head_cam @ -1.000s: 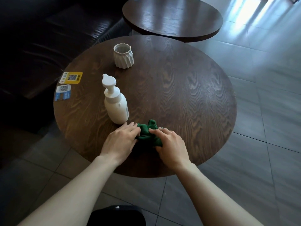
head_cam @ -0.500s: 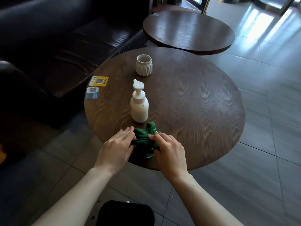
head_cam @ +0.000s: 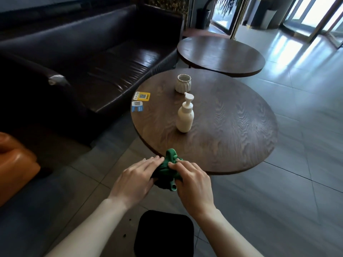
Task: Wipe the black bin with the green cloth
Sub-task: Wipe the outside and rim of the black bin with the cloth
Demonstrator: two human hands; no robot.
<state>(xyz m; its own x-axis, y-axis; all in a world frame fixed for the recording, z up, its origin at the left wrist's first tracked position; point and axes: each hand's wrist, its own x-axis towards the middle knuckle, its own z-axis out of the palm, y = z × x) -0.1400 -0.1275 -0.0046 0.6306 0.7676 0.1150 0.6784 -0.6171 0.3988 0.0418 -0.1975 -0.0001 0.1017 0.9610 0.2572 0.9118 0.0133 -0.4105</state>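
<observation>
A bunched green cloth [head_cam: 167,173] is held in the air between both my hands, just off the near edge of the round wooden table [head_cam: 232,130]. My left hand [head_cam: 135,180] grips its left side and my right hand [head_cam: 193,184] grips its right side. The black bin [head_cam: 164,234] stands on the floor directly below my forearms, at the bottom of the view; its opening looks dark and its lower part is cut off by the frame.
A white pump bottle [head_cam: 185,115], a white ribbed cup [head_cam: 183,82] and two QR stickers [head_cam: 141,96] are on the table. A dark leather sofa [head_cam: 89,58] runs along the left, an orange seat [head_cam: 14,167] at far left, and a second round table [head_cam: 220,54] behind.
Both hands have lifted the green cloth off the table and drawn it back past the near edge. My view has pulled back, bringing the black bin further into view.
</observation>
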